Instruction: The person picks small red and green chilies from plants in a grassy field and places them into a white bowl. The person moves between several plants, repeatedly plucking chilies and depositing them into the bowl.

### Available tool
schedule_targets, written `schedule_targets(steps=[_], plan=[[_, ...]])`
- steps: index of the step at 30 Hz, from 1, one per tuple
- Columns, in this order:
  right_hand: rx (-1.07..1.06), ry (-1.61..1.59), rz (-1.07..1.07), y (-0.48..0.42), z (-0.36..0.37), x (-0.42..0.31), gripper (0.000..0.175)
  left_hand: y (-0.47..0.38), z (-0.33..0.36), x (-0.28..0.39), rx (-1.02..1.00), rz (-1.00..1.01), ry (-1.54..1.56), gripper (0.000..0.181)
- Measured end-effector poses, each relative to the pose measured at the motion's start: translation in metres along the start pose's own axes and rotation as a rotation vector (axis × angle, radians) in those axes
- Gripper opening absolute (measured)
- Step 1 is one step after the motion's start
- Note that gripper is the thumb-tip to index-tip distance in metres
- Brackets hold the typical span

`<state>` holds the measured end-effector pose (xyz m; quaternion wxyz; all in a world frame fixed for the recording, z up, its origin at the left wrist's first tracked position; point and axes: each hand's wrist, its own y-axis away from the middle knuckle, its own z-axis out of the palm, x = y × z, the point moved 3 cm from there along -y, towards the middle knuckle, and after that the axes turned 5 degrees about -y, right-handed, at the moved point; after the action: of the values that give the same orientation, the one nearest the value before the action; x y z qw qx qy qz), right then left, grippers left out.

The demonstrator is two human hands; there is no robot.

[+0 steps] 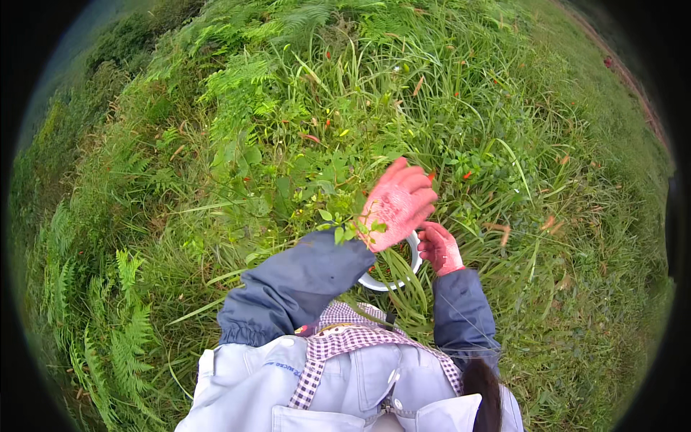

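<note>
My left hand (399,205) is stretched over a round white container (414,254), back of the hand up and fingers bent to the right. Its palm and fingertips are hidden, so whether it holds anything does not show. A small red chili pepper (431,176) shows just past its fingers. Thin leafy stems (348,232) cross that wrist. Close by the container's right rim, my right hand (441,249) has its fingers curled; whether they touch or grip the rim is unclear. Small red pieces lie inside the container, partly covered by my left arm and long grass blades (405,278).
Dense grass (540,227) surrounds me, with fern fronds (129,335) at left and more ferns (243,75) ahead. Several red chili peppers, such as one at right (467,175) and a longer one (310,138), show among the plants. A checkered apron (372,337) hangs below my arms.
</note>
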<state>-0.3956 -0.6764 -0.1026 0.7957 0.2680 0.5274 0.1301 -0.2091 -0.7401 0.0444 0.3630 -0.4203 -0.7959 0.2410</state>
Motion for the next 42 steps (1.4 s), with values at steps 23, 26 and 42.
schedule_targets(steps=[23, 26, 42], plan=[[-0.272, 0.399, 0.124, 0.009, 0.168, 0.033, 0.023, 0.204, -0.098, -0.151, -0.287, -0.529, -0.582, 0.015], [-0.268, 0.443, -0.006, 0.017, 0.156, 0.021, 0.023, 0.217, -0.090, -0.115, -0.286, -0.582, -0.530, 0.015], [-0.456, 0.412, 0.036, 0.059, 0.150, -0.028, 0.021, 0.245, -0.056, -0.065, -0.369, -0.711, -0.514, 0.015]])
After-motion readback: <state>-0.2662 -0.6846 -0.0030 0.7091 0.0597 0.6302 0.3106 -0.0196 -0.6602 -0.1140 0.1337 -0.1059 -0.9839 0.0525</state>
